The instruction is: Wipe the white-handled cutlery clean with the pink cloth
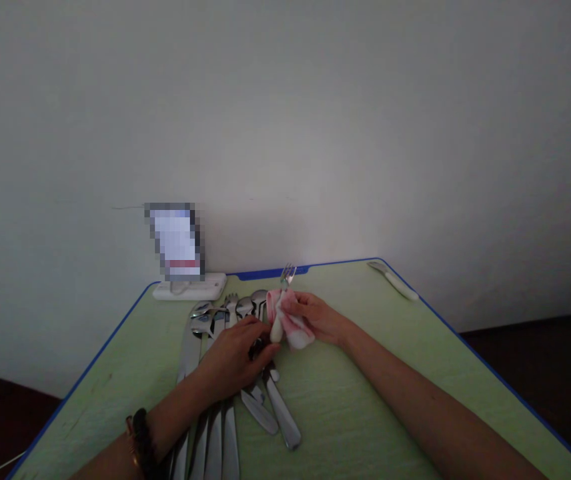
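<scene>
My left hand [238, 353] is closed on the lower end of a fork [277, 328] with a white handle, its metal tines pointing up and away. A pink and white cloth [299, 333] is pinched in my right hand [318, 317] and wraps partly around the fork's neck. Beneath and beside my left hand lies a group of cutlery: several spoons [201, 325], another fork [232, 303], and long metal handles [215, 440]. My left forearm and hand hide part of this pile.
A knife with a white handle [400, 285] lies at the table's far right edge. At the back left, a blurred-out phone [178, 243] leans above a white base [190, 287]. The green table [355, 400] has a blue rim and meets a pale wall [315, 133].
</scene>
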The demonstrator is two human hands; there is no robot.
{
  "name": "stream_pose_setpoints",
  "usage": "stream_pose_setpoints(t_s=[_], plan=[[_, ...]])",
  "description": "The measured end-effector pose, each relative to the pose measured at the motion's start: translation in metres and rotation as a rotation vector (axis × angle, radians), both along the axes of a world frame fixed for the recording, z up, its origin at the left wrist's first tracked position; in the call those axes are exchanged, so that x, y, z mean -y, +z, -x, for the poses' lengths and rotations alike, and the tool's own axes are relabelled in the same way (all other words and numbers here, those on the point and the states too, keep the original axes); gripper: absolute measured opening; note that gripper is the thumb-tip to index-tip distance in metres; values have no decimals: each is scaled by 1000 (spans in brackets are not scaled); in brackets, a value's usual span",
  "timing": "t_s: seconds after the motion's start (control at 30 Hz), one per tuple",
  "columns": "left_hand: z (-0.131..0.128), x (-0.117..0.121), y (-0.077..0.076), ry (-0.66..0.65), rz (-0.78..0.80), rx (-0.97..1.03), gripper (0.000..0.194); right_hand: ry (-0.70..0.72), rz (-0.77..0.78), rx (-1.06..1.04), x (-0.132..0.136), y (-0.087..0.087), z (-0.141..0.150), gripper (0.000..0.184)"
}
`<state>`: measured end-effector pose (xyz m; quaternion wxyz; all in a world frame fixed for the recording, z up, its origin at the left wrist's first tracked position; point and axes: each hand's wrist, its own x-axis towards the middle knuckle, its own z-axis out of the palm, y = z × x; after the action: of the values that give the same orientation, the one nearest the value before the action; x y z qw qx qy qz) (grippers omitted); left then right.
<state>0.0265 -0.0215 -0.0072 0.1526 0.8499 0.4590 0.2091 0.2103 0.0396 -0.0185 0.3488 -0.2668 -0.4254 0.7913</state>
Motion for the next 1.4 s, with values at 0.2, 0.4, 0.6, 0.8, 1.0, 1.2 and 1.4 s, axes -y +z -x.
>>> stream_pose_setpoints(t_s=[0.2,0.4,0.6,0.8,1.0,1.2,1.4], plan=[[0,-1,-2,7,3,-19,22,9,-24,5,0,-1,0,31],[1,-2,-5,1,16,-29,24,90,-100,39,-1,-2,-3,38],[1,-1,-4,3,16,-25,25,108,-87,61,-5,-7,-4,40],[1,-2,-4,7,19,-24,25,84,-93,66,-3,-4,-2,41],[0,-1,-3,12,31,-30,27,49,-80,69,-3,-4,-1,38],[0,0,-3,8,28,-23,26,58,-97,75,-4,-6,-1,37],[0,-1,-2,3,19,-22,25,72,-84,66,-2,-4,-1,36]])
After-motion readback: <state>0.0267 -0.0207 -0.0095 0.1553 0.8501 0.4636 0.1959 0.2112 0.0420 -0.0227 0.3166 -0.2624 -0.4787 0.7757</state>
